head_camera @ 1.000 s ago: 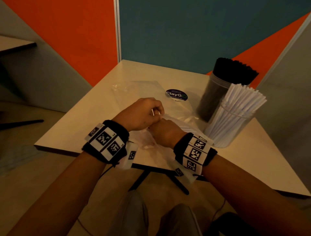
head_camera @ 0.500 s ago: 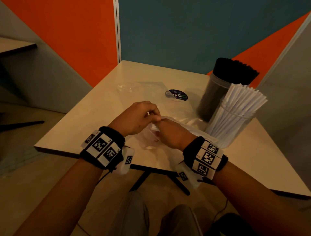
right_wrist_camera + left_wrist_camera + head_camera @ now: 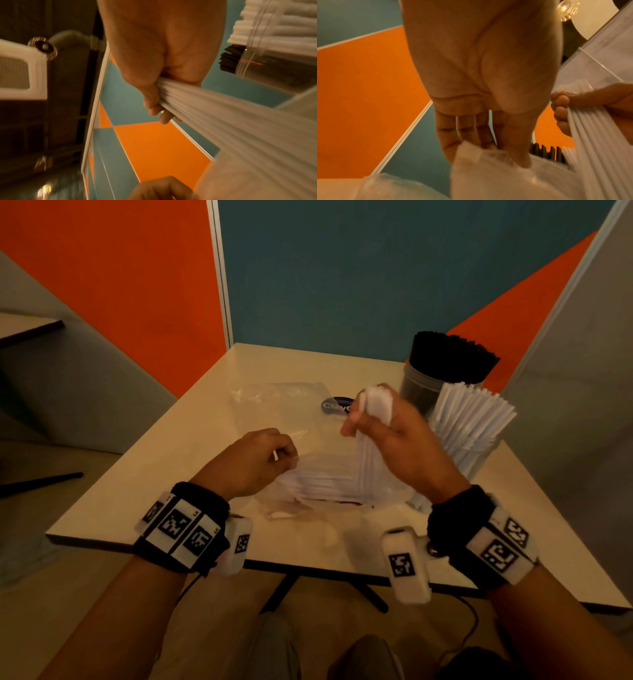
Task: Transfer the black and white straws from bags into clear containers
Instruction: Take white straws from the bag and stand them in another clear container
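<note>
My right hand [image 3: 383, 433] grips a bundle of white straws [image 3: 371, 446], lifted upright above the bag; the same bundle of white straws [image 3: 223, 116] runs from my right fist [image 3: 163, 94]. My left hand [image 3: 260, 460] pinches the mouth of the clear plastic bag [image 3: 329, 481], which lies on the table with more white straws inside. In the left wrist view my fingers [image 3: 479, 135] hold the bag's edge [image 3: 496, 169]. A clear container of white straws [image 3: 469, 426] and a clear container of black straws [image 3: 445, 368] stand at the right.
A second, flat clear bag [image 3: 281, 395] lies farther back on the cream table [image 3: 154, 508], beside a round dark sticker [image 3: 337, 405]. Orange and teal partition walls close the far side. The table's front edge is near my wrists.
My right hand has risen from the bag's mouth, pulling a bundle of white straws up and to the right. My left hand stays at the bag's opening.
</note>
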